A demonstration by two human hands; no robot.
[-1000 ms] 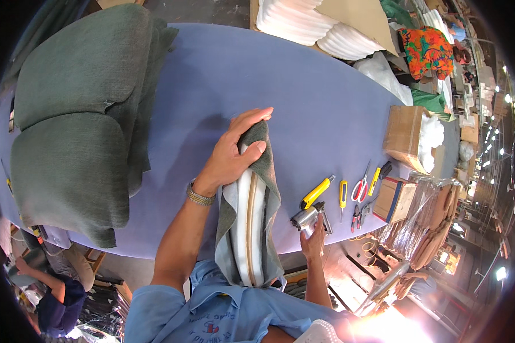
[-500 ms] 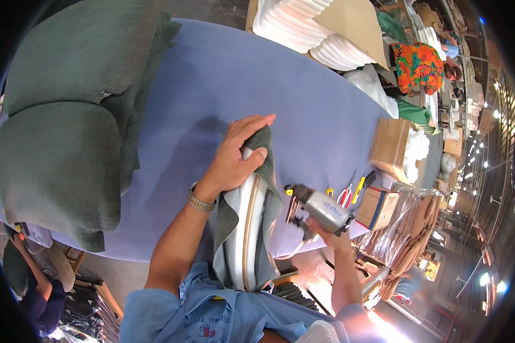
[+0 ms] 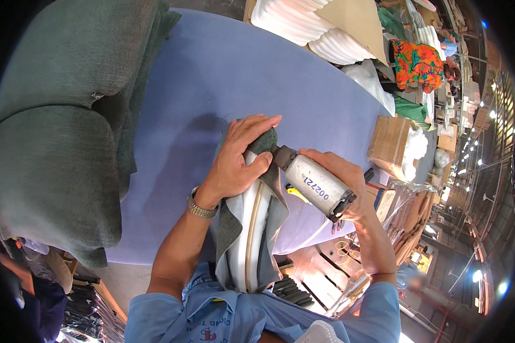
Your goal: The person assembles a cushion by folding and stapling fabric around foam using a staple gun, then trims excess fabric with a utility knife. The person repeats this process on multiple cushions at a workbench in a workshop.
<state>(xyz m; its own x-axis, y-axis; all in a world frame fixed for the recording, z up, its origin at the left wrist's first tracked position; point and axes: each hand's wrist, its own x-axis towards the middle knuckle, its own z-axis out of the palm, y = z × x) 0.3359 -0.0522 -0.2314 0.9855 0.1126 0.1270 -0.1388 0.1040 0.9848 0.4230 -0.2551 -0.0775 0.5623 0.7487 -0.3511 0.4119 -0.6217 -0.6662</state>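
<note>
My left hand [image 3: 234, 160] wraps over the far end of a long padded piece with white foam [image 3: 247, 228] and a tan strip along its middle. Its fingers press dark green fabric [image 3: 264, 142] over that end, while loose fabric edges hang along both sides. In my right hand [image 3: 346, 180] is a silver pneumatic staple gun [image 3: 316, 182], gripped from behind. The gun's nose meets the folded fabric at the far end, just beside my left thumb. Whether the nose is pressed firmly in, I cannot tell. The piece's near end rests against my shirt.
Large dark green upholstered cushions [image 3: 57, 166] lie on the left of the blue-covered table [image 3: 183, 74]. A cardboard box [image 3: 386, 140] with white stuffing stands at the right edge. A yellow-handled tool [image 3: 297, 193] lies partly behind the gun. White foam sheets [image 3: 289, 20] are stacked beyond.
My right hand has brought the staple gun up and left to the fabric at the padded piece's far end. My left hand keeps its grip there.
</note>
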